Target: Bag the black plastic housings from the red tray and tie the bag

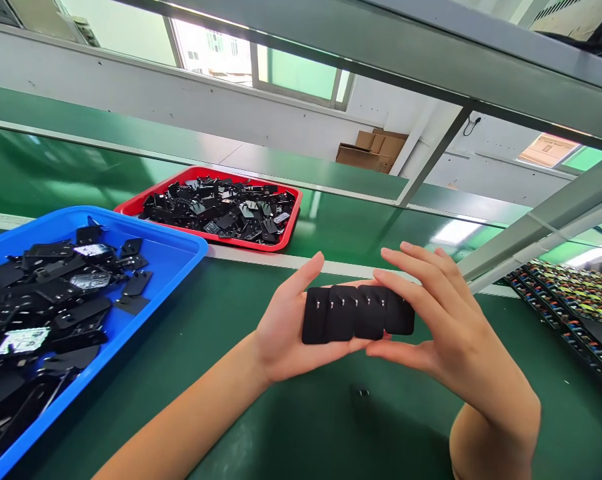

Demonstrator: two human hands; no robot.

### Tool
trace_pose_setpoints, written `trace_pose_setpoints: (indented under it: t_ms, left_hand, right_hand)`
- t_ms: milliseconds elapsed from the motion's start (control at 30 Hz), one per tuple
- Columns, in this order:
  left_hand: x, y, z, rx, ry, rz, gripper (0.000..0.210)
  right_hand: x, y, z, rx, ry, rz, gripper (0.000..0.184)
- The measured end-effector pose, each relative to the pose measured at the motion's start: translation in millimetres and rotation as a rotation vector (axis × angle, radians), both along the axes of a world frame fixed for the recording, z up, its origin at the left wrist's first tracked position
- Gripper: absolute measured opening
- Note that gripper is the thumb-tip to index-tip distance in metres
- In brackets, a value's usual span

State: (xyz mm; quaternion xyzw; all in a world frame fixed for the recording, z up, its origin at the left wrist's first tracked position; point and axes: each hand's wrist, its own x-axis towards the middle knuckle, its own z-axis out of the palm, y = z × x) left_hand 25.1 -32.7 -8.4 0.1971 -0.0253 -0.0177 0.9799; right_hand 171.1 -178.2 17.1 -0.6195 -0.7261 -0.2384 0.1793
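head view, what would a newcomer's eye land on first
Probably the overlapping row of black pieces near the centre, lying across the left hand, with the right hand at its right end. Then the blue tray at left, heaped with black parts, and the red tray beyond it, also full of dark parts.

Cardboard boxes sit by a white wall, just L of a grey frame post, as I see it remotely. Windows w/ green-tinted panes show higher up; a grey beam crosses overhead. A dark cable hangs R of the post. Far R, rows of multicolored pcs, poss. wired parts, too blurred for me to ID.
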Motion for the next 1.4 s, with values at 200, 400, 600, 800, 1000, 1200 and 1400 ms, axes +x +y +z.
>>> trace_pose_setpoints:
  t_ms: [200, 400, 600, 800, 1000, 1200, 1400]
  left_hand:
    - [1, -2, 0.5, -0.033, 0.027, -0.006, 0.061]
    - [4, -2, 1.7, -0.097, 0.224, 0.03, 0.056]
    - [6, -2, -0.3, -0.127, 0.24, 0.031, 0.056]
    - [6, -3, 0.0, -0.186, 0.24, 0.01, 0.057]
    - [7, -5, 1.1, -0.208, 0.234, 0.006, 0.068]
    - [10, -2, -3.8, -0.165, 0.16, -0.018, 0.07]
    - [14, 10, -14.8, -0.046, -0.002, -0.033, 0.08]
  right_hand:
    - [0, -1, 0.3, -0.017, -0.014, -0.025, 0.057]
    - [3, -1, -0.5, -0.08, 0.005, -0.03, 0.054]
    - [6, -1, 0.2, -0.106, 0.018, -0.011, 0.052]
    - [7, 2, -0.6, -0.093, 0.076, 0.024, 0.051]
    - [8, 5, -4.2, -0.04, 0.152, 0.058, 0.052]
    - [11, 11, -3.5, 0.103, 0.236, 0.116, 0.053]
    - [28, 12, -2.7, 0.392, 0.368, 0.174, 0.059]
